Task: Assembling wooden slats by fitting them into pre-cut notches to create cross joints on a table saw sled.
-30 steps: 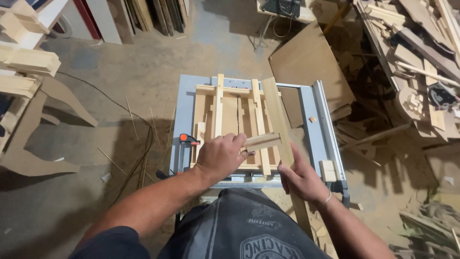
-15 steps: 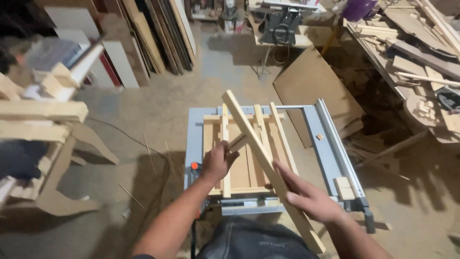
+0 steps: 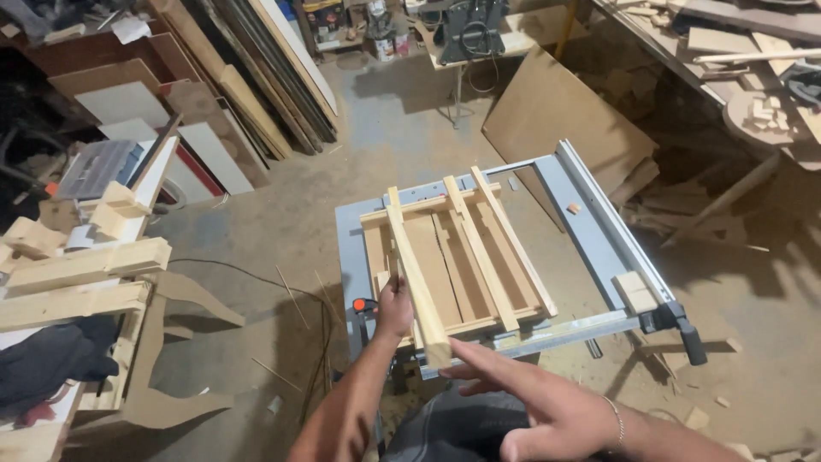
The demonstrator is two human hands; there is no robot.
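My left hand (image 3: 395, 310) grips a long pale wooden strip (image 3: 412, 265) near its near end. The strip lies lengthwise along the left side of a slatted wooden frame (image 3: 479, 257). That frame rests on a grey table saw (image 3: 590, 224). My right hand (image 3: 534, 404) is open, fingers stretched flat and pointing left, just below the strip's near end and apart from it. It holds nothing. A thin bracelet sits on the right wrist.
A small wood block (image 3: 634, 291) sits by the saw's fence. A large brown panel (image 3: 547, 111) leans behind the saw. Boards (image 3: 256, 77) lean at the back left. Stacked timber (image 3: 77, 278) and a dark cloth (image 3: 47, 359) are at the left, a scrap-covered bench (image 3: 753, 51) at the right.
The strip was held tilted across the frame by both hands. It now lies along the frame's left side. My right hand has let go and drawn back toward me.
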